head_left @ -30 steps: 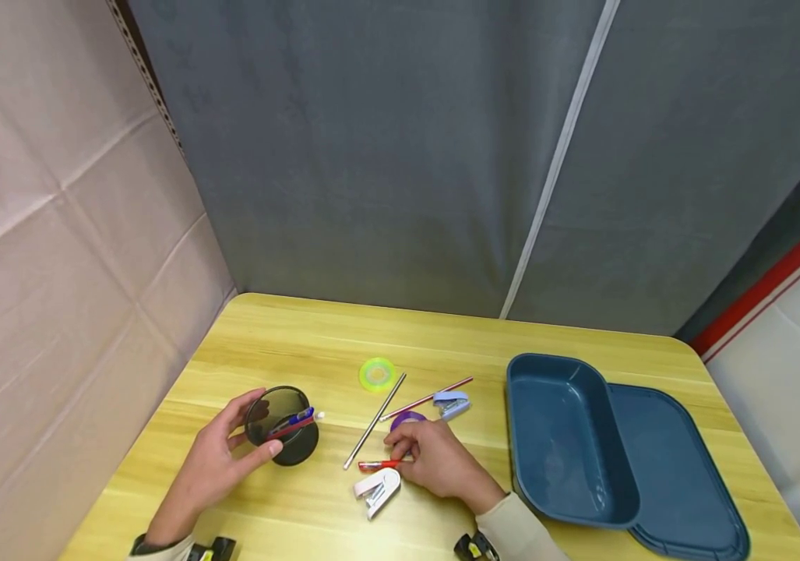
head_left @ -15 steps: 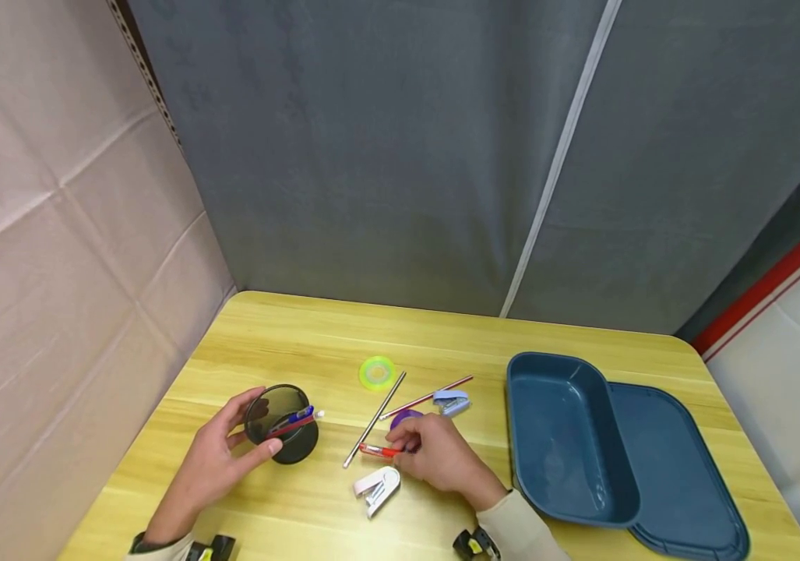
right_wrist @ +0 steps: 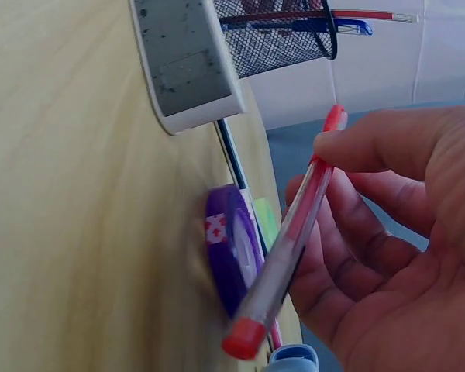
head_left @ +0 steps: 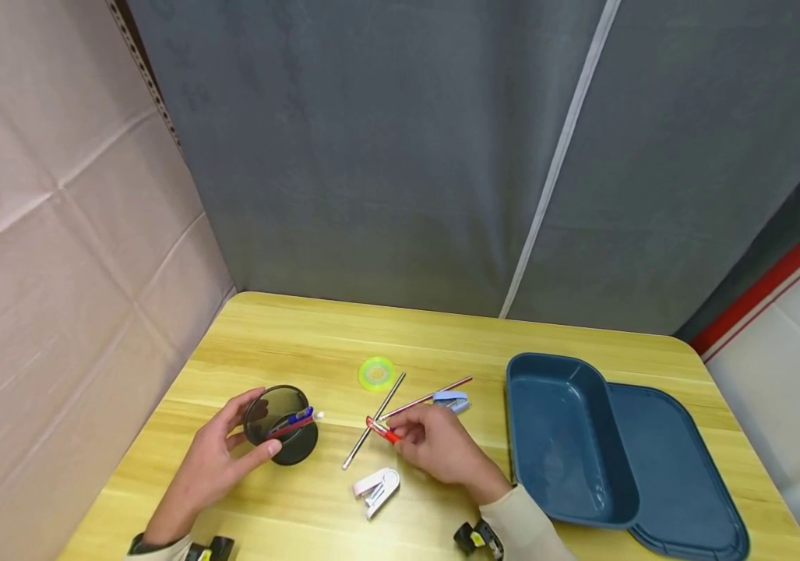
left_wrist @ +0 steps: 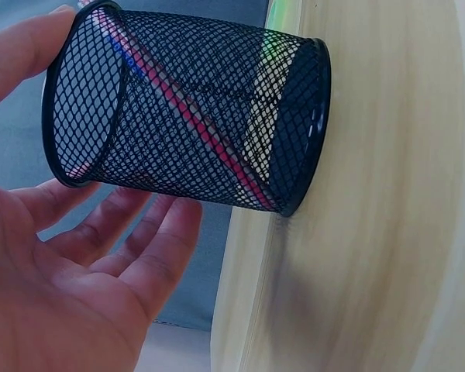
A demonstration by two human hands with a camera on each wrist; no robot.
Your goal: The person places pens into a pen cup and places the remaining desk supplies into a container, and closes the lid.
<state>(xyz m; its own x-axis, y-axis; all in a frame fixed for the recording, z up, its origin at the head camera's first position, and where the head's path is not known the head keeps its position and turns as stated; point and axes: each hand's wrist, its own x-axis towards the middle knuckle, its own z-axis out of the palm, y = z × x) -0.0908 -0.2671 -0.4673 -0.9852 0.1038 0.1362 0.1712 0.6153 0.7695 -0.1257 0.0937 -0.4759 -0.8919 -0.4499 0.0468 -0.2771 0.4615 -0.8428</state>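
The left hand [head_left: 206,467] is partly open, its thumb and curved fingers set about the rim and side of a black cylindrical wire-mesh pen cup [head_left: 294,448]. The cup stands about upright on the pale wood-grain bench [head_left: 301,327], its mouth upward; inside, a blue-capped pen [head_left: 301,415] and a slim red stick [head_left: 293,428] lean rightward, their ends jutting past the rim.

The right hand [head_left: 442,444] is nearly closed at thumb and forefinger, pinching a slim clear-barrelled pen with red ends [right_wrist: 283,240] near one end, above the bench. From overhead, the pen's long axis slants: its visible tip points left and away from the person, over a silver pencil [head_left: 356,449]. The right wrist view shows the other fingers bent loosely behind it.

Near this hand lie a flat purple tape roll [right_wrist: 226,256], a light-blue stapler [head_left: 450,400] and, closer to the person, a white-and-pink stapler [head_left: 382,492]. The silver pencil's axis runs from near left to far right.
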